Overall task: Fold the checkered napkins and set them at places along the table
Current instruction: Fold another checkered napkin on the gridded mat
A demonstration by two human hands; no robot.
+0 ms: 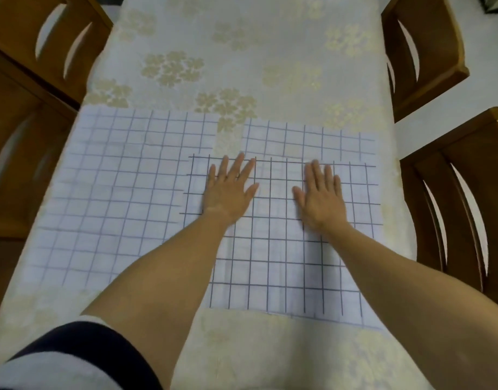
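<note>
napkin with dark grid lines (276,266) lies flat on the desk (242,52), which wears a pale floral cloth. left hand (228,190) and right hand (321,195) both rest palm-down on this napkin's far half, fingers straight and spread, gripping nothing. the left hand sits near its left edge, the right hand toward its right side, the two well apart. a paler checkered napkin (115,192) lies spread flat just left of the dark-lined one, which overlaps its right edge. another pale checkered strip (312,142) shows just beyond its far edge. wooden chairs stand left (45,38) and right (467,192) of it, beside the desk. a dark sleeve (81,350) shows at its near left.
</note>
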